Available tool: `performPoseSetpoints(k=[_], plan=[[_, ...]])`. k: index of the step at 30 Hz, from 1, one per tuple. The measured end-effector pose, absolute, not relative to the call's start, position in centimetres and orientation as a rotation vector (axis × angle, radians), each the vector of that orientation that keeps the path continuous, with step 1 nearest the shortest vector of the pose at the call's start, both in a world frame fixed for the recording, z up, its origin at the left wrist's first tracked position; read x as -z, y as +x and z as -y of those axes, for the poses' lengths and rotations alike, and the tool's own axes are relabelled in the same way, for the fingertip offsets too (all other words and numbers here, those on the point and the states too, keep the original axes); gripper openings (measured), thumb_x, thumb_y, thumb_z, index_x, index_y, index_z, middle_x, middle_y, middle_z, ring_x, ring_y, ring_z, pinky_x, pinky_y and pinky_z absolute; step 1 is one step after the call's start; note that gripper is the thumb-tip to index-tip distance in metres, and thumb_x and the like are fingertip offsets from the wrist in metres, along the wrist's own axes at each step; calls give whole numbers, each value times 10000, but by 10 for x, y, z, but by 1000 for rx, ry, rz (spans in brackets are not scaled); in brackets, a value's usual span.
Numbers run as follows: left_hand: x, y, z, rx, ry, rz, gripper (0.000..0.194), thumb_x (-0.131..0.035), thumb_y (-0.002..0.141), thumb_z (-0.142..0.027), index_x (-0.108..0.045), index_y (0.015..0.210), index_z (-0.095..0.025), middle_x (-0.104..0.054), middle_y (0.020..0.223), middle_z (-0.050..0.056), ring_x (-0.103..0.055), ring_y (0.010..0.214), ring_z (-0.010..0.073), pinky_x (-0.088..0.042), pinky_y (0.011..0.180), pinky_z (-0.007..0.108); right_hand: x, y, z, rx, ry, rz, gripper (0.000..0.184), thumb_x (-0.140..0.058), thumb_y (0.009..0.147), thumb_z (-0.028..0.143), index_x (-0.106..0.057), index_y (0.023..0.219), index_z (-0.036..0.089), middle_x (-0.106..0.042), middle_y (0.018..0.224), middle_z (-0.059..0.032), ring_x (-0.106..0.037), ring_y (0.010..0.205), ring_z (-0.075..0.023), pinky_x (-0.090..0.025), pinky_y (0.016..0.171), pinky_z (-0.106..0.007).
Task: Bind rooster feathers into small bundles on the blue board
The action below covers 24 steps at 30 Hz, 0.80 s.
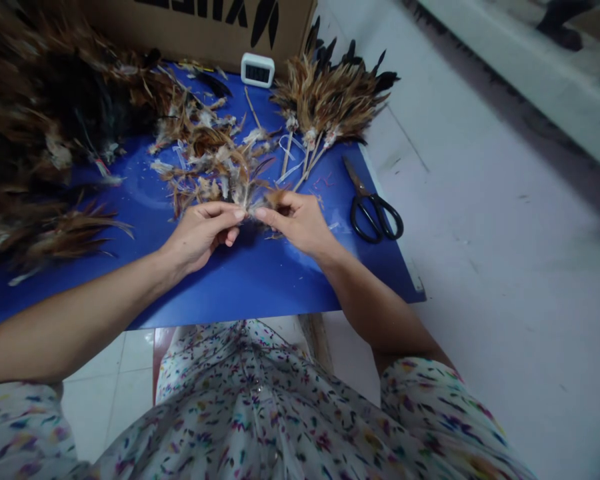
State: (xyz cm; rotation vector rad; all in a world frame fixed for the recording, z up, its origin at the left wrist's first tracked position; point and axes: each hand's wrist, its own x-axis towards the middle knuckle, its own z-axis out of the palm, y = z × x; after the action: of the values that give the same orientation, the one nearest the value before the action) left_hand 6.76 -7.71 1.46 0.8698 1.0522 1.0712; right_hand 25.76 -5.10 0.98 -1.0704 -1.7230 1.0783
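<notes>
While L hand (197, 233) & R hand (303, 220) pinch feathers (253, 200), cardbd box (200, 37) int. hidden.

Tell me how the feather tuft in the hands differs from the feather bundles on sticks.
Size: the feather tuft is small, while the feather bundles are far bigger. State: the tuft is held between the left hand and right hand; the bundles lie untouched beyond the right hand. Colour: the tuft shows grey fluff with brown; the bundles are mostly brown with black tips. Both include brown feathers.

head view; from above; facing forward, down; near blue table (265, 287)
</notes>
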Motion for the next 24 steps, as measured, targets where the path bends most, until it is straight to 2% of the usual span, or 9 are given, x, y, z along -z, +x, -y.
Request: performPoseSetpoints(k=[15, 21, 24], plan=[[-14, 67, 74, -1150, 864, -1084, 101, -787, 674, -204, -739, 739, -144, -606, 580, -3, -486, 453, 56, -374, 440, 181, -26, 268, 51, -1161, -1024, 1728, 448, -735, 769, 600, -619, 764, 167, -536, 612, 40, -449, 560, -68, -360, 526, -224], [-14, 67, 73, -1140, 850, -1063, 120, -804, 648, -211, -735, 723, -147, -599, 571, -11, -488, 447, 54, -377, 432, 177, -24, 271, 52, -1180, -1010, 1948, 319, -797, 732, 430, -691, 829, 145, -664, 790, -22, -563, 701, -109, -449, 661, -262], [-16, 69, 75, -1104, 835, -1053, 152, -829, 612, -210, -725, 705, -151, -571, 533, -27, -485, 430, 58, -367, 419, 180, -17, 268, 51, -1069, -1055, 1880, 380, -789, 733, 494, -683, 841, 145, -642, 797, -17, -550, 713, -120, -449, 673, -276]])
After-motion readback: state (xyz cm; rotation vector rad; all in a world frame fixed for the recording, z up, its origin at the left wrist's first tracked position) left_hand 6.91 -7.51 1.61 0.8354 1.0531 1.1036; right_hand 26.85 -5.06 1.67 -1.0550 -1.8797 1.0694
